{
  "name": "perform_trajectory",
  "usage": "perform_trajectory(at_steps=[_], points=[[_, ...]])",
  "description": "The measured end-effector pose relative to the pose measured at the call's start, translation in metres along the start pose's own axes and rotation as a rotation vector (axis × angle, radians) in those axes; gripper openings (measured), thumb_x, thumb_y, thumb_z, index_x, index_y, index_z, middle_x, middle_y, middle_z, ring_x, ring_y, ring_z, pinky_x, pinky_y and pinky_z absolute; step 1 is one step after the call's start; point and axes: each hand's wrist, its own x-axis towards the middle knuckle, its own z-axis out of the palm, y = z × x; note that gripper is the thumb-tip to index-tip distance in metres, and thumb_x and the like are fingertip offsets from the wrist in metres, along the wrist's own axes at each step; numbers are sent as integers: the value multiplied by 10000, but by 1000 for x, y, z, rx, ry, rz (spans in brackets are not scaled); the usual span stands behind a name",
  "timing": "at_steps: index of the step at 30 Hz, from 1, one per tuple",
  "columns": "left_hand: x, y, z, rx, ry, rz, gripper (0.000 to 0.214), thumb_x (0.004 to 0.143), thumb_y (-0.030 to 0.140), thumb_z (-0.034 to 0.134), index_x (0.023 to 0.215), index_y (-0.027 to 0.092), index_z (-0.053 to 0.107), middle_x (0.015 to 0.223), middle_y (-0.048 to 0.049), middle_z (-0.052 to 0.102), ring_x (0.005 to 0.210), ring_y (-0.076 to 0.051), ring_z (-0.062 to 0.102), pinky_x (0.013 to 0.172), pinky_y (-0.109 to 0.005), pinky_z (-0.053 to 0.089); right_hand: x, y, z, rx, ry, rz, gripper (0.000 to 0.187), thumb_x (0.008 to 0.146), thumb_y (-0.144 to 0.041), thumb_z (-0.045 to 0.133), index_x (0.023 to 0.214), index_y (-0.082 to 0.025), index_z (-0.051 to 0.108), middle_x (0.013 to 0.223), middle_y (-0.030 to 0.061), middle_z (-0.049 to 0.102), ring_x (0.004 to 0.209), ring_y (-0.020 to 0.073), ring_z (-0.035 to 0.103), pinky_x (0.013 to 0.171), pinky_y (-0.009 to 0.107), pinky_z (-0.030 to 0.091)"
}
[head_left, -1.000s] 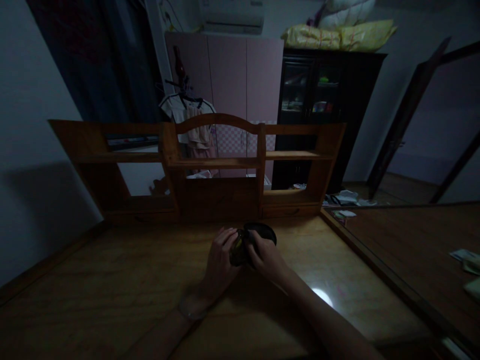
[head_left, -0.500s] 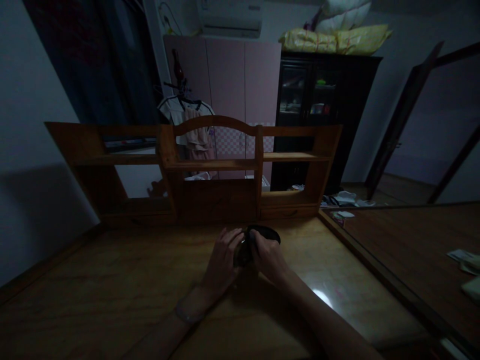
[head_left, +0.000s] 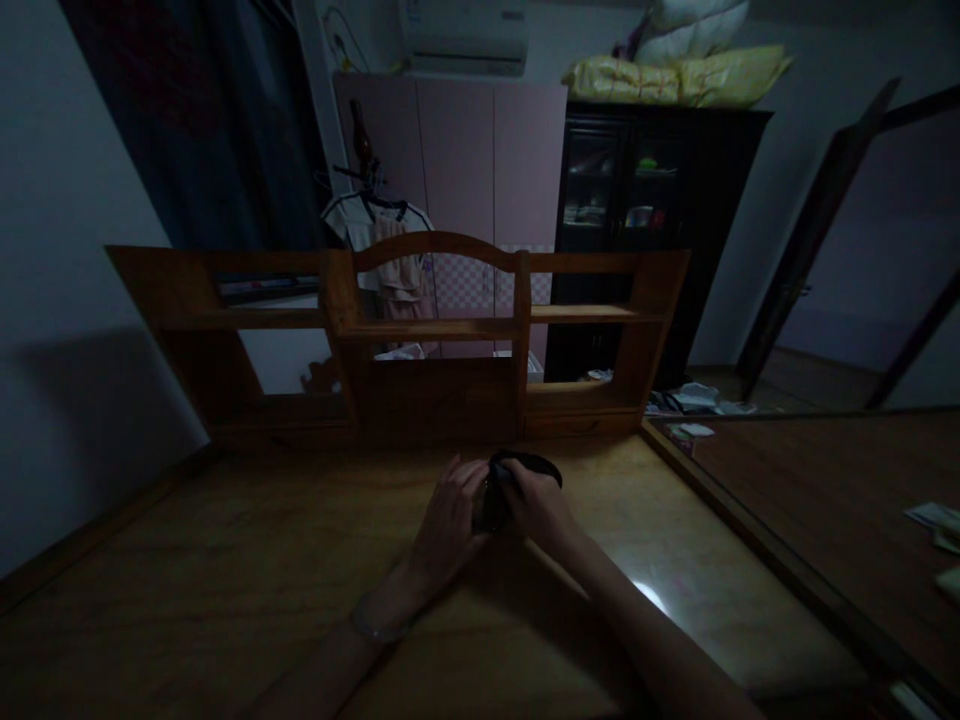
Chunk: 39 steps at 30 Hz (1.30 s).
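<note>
Gripping a dark object (head_left: pixel 491 510) from opposite sides, the left hand (head_left: pixel 448 505) and right hand (head_left: pixel 541 503) are clamped on it, its body lying between them

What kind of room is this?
Probably a bedroom in a home, though it's dim. You can see clothes on hangers, a tall pink cupboard behind them, and an air conditioner up on the wall.

Dark object (head_left: pixel 491 510), lower centre: partly hidden from me behind right hand (head_left: pixel 538 502). Air conditioner (head_left: pixel 465 38): cropped, top edge.
</note>
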Motion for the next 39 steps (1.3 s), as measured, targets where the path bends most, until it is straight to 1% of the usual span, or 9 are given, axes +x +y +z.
perform_trajectory(at_steps=[4,7,10,14,19,24,27,31,39], points=[[0,-1,1,28,-27,-10,653,846,297,560,1399,132,255,1360,-161,430,1299,-283,380,1125,-572,251,2,5,3,152,-81,91,163,930,-231,447,1004,-183,584,813,43,685,717,168,635,638,223,415],[0,-2,0,26,-23,-17,664,846,304,568,1403,141,247,1369,-158,419,1305,-285,371,1129,-570,245,2,12,6,307,-155,117,178,918,-261,456,945,-176,611,870,45,682,786,172,623,709,238,442],[0,-4,0,-6,-33,-26,677,852,315,561,1413,146,222,1382,-156,398,1314,-286,355,1130,-575,239,1,16,11,467,-192,153,232,909,-284,460,1062,-181,601,977,43,677,900,181,613,805,270,463],[-1,-2,0,-47,-91,-41,700,857,322,554,1426,149,186,1411,-156,360,1335,-293,319,1132,-590,214,-3,19,23,544,-100,183,370,878,-257,475,1231,-156,523,1093,76,648,1006,198,593,893,310,460],[1,3,4,-33,-110,-59,683,842,251,565,1417,151,211,1400,-143,377,1337,-273,323,1151,-560,208,-7,20,32,465,-18,163,417,860,-222,483,1265,-126,505,1103,117,650,1003,215,603,894,332,467],[3,5,4,-41,-81,-82,720,812,289,622,1404,164,232,1369,-136,419,1309,-274,365,1149,-558,222,-7,15,27,328,11,162,328,876,-207,478,1190,-141,542,957,98,684,852,199,634,773,283,476],[5,5,2,-61,-97,-100,754,796,320,646,1404,166,228,1365,-136,425,1306,-280,366,1149,-562,215,-7,11,23,249,-7,159,273,885,-171,461,1143,-148,546,863,80,687,743,177,632,682,244,446],[5,4,1,-82,-135,-122,757,793,328,648,1404,172,228,1378,-126,412,1319,-278,349,1153,-558,205,-6,9,18,96,-66,175,178,889,-151,456,1030,-155,564,804,79,692,700,172,635,600,223,382],[3,4,1,-117,-169,-176,789,761,310,664,1408,186,231,1395,-122,396,1350,-296,303,1147,-563,208,-5,12,17,-193,-150,215,150,916,-212,461,953,-144,590,784,93,711,687,176,653,568,233,333]])
